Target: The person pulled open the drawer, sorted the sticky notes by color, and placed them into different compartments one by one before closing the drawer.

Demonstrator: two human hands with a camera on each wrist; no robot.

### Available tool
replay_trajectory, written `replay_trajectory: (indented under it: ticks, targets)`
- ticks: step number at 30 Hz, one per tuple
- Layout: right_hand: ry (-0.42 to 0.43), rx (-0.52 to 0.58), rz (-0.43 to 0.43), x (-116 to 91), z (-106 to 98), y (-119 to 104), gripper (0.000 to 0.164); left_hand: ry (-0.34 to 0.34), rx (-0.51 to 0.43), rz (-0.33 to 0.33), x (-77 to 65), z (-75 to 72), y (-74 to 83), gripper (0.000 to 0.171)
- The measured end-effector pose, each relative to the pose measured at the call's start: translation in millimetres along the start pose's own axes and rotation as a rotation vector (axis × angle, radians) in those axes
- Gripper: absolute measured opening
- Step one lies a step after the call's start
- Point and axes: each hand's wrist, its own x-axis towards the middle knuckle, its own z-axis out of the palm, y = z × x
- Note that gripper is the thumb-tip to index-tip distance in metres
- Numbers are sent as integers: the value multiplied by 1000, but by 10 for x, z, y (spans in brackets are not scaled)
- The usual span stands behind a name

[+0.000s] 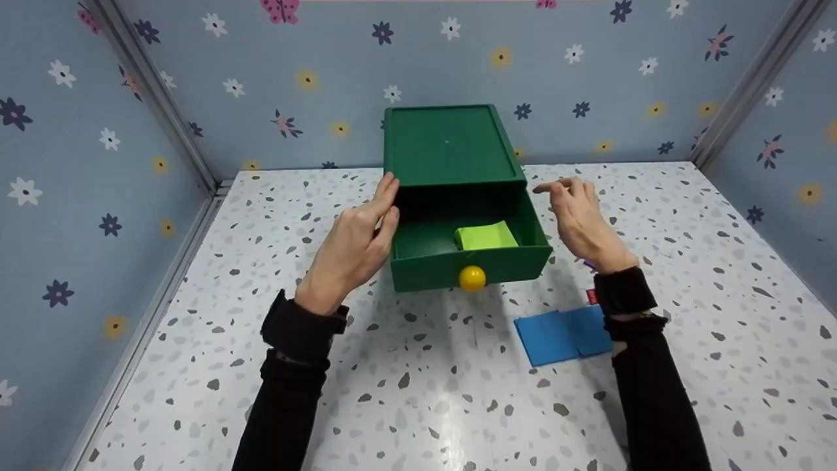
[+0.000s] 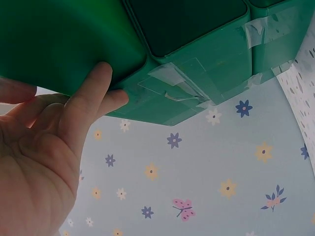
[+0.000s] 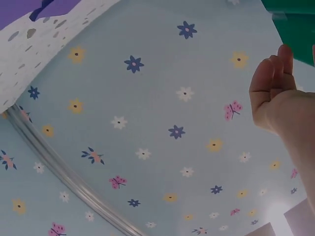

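Note:
A green drawer unit [image 1: 451, 147] stands near the back wall with its top drawer [image 1: 431, 278] pulled out. The drawer front carries a round yellow knob [image 1: 472, 279]. Inside, toward the right, lies a lime-green folded piece [image 1: 487, 237], cloth or paper. My left hand [image 1: 353, 242] rests its fingers against the unit's left side; in the left wrist view, fingertips touch the green plastic [image 2: 187, 83], with clear tape lower on it. To the right, my right hand [image 1: 579, 219] hovers just beside the unit, fingers loosely bent and holding nothing.
A blue folded piece [image 1: 562, 335] lies on the speckled tabletop [image 1: 405, 392], front right, partly under the right forearm. Close by are a small red tag [image 1: 592, 296] and a purple item [image 3: 54, 10], mostly hidden in the head view. Flower-patterned walls [image 1: 444, 59] enclose the table.

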Motion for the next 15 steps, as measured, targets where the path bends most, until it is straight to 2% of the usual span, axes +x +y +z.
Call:
replay_trajectory:
  ticks: [4,8,10,15]
  targets:
    - [-116,-166,-3,49,157,90,48,2,2,-3,-2,-1,1,49]
    - [-231,-320,-12,76,312,197,42,-2,3,-4,-4,-8,14,49]
    - [-270,-344,26,82,378,236,43,-3,1,-4,-3,-10,20,49]
    - [-323,-306,176,28,485,278,61,-2,-3,0,1,-11,25,50]
